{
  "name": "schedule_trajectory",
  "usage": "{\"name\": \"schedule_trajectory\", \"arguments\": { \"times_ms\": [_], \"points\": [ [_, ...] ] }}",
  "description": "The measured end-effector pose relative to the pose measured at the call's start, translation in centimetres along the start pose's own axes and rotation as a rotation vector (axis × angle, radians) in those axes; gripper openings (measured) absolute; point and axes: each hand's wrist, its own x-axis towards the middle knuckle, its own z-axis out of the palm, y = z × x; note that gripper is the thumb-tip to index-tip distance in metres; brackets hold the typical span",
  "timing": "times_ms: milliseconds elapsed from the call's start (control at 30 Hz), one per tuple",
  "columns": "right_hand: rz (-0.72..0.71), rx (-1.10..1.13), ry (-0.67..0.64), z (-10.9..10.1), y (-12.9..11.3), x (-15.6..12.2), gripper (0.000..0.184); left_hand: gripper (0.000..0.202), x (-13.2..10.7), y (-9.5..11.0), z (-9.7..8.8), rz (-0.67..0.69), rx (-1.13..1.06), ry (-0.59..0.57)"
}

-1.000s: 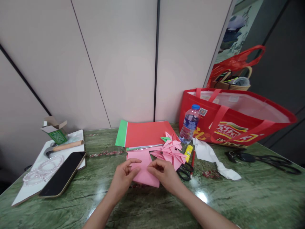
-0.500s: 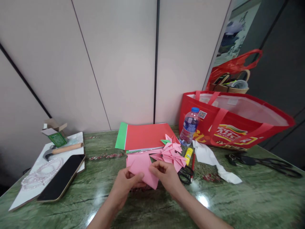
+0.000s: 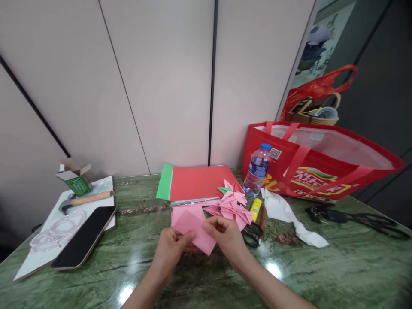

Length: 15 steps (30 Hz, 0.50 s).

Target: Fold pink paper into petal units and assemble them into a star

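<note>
Between my hands is a pink sheet of paper (image 3: 197, 235), turned so that one corner points toward me. My left hand (image 3: 174, 245) pinches its left side with the thumb on top. My right hand (image 3: 224, 234) pinches the upper right edge between thumb and fingertips. Behind it lies more pink paper (image 3: 188, 211) on the table. Folded pink paper pieces (image 3: 232, 208) with pointed tips rest just beyond my right hand. Black-handled scissors (image 3: 252, 234) lie to the right, partly hidden by that hand.
Red and green paper sheets (image 3: 199, 182) lie at the back. A water bottle (image 3: 256, 171), a glue stick (image 3: 255, 209), a red pencil (image 3: 262, 219), white tissue (image 3: 283, 210) and a red bag (image 3: 309, 167) are on the right. A phone (image 3: 84, 238) and a hammer (image 3: 90, 198) are left.
The pink sheet looks flatter between my hands, its near corner slightly further right. Both hands keep their pinch. The whole view has shifted slightly.
</note>
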Motion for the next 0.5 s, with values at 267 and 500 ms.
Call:
{"name": "schedule_trajectory", "arguments": {
  "times_ms": [267, 500],
  "points": [
    [-0.001, -0.044, 0.004, -0.3, 0.2, 0.3, 0.033, 0.028, -0.1, 1.4, -0.6, 0.036, -0.047, -0.025],
    [0.016, -0.017, 0.009, -0.2, 0.1, 0.3, 0.033, 0.025, 0.0, 1.0, -0.9, 0.026, -0.040, -0.016]
  ]
}}
